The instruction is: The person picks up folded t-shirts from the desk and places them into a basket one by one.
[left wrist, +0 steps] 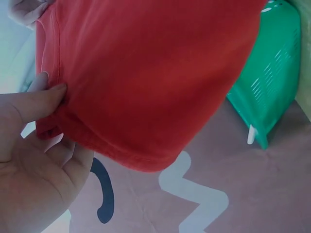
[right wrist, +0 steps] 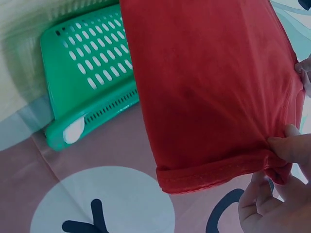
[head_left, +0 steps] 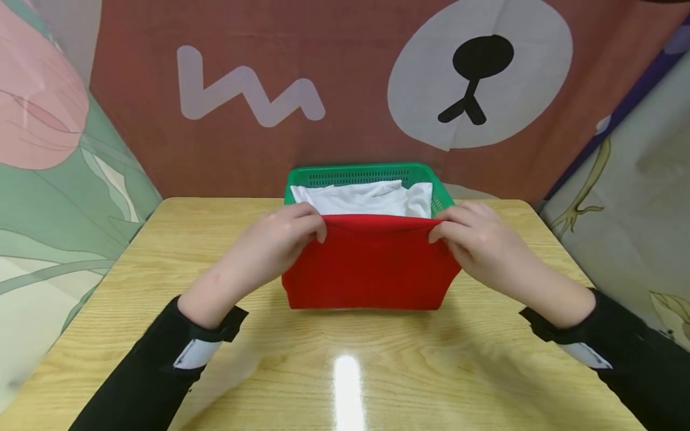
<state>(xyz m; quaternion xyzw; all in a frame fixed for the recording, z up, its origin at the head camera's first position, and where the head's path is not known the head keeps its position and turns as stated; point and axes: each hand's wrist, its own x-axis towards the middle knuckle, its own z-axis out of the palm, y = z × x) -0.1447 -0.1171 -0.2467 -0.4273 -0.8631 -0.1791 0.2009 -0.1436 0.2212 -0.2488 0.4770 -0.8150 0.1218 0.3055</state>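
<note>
Fingers of my left hand (head_left: 280,236) and right hand (head_left: 480,242) pinch the top edge of the red cloth (head_left: 372,266), one hand at each corner. I hold the cloth up, hanging flat above the table (head_left: 345,371), just in front of the green basket (head_left: 366,175). White cloth (head_left: 366,199) lies inside the basket. Behind it hangs a brown bear backdrop (head_left: 345,90).
</note>
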